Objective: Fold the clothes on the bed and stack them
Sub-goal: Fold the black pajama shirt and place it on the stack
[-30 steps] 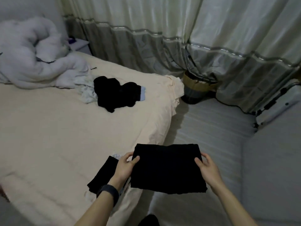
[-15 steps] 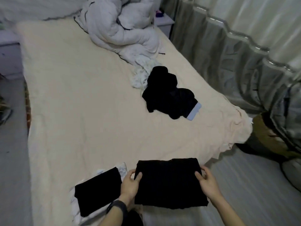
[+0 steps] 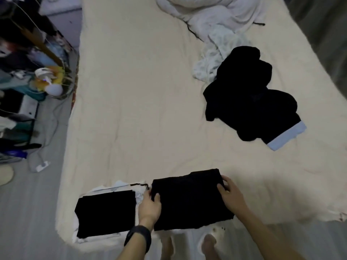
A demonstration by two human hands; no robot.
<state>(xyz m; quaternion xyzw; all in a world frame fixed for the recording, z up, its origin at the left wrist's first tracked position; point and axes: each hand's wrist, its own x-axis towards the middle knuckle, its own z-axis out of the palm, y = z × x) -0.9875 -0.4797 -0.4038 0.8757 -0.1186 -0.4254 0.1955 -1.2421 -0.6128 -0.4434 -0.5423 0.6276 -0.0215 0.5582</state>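
A folded black garment (image 3: 189,199) lies at the near edge of the cream bed (image 3: 140,94). My left hand (image 3: 150,207) grips its left edge and my right hand (image 3: 231,196) grips its right edge. Just to the left sits a stack (image 3: 105,212) with a folded black piece on top of white clothes. An unfolded heap of black clothes (image 3: 247,98) with a pale blue band lies at the right of the bed, with a crumpled white garment (image 3: 216,57) beside it.
A bunched white duvet (image 3: 212,12) fills the far end of the bed. Cluttered shelves and toys (image 3: 32,72) stand along the left wall, with a cable and plug (image 3: 42,166) on the floor. My bare feet (image 3: 208,244) stand at the bed's near edge.
The view has swung left and down over the bed. Both hands have carried the folded black garment from over the floor to the bed's near edge, beside the stack.
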